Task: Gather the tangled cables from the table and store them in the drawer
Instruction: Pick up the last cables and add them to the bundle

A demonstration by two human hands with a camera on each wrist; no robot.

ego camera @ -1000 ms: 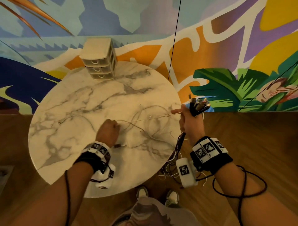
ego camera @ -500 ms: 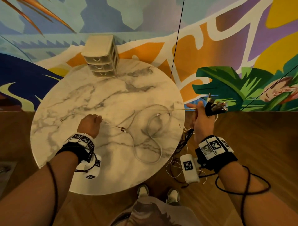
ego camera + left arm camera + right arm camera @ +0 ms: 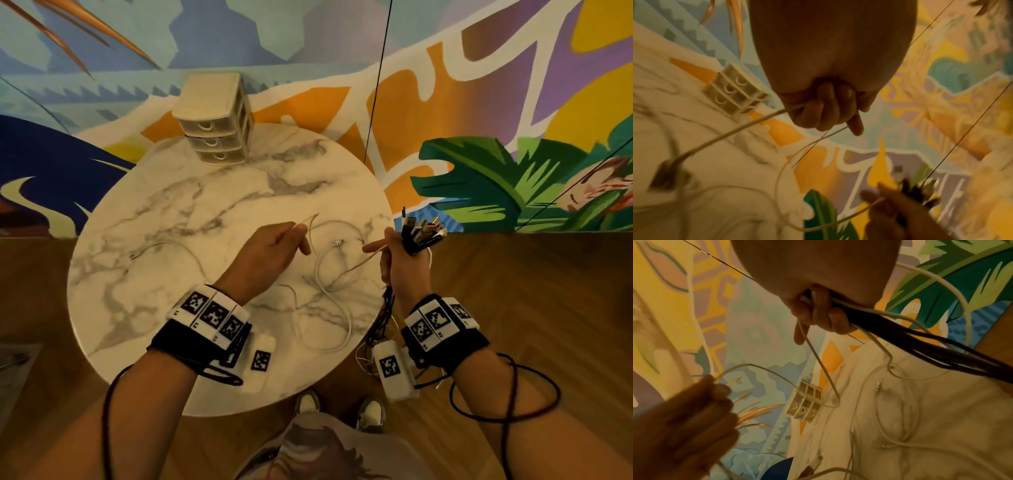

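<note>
My left hand (image 3: 291, 240) hovers over the middle of the marble table (image 3: 154, 274) and pinches a thin beige cable (image 3: 310, 222); in the left wrist view its curled fingers (image 3: 824, 112) close round that cable (image 3: 735, 129), whose plug (image 3: 666, 170) dangles. My right hand (image 3: 397, 253), at the table's right edge, grips a bundle of cable ends (image 3: 423, 233) with the index finger pointing left. Black cables (image 3: 920, 347) trail from that fist (image 3: 818, 313). A white cable (image 3: 329, 308) lies looped on the table. The small drawer unit (image 3: 215, 120) stands at the far edge with all three drawers pushed in.
Another pale cable (image 3: 164, 246) lies on the table's left half. Loose cable tails (image 3: 380, 329) hang off the right edge toward the wooden floor (image 3: 513, 308). A painted wall (image 3: 445, 102) stands behind the table. My shoes (image 3: 308, 402) are under the near edge.
My left hand has moved from the table's left side up and right toward the right hand, lifting the thin cable. The right hand has stayed at the right edge with its bundle.
</note>
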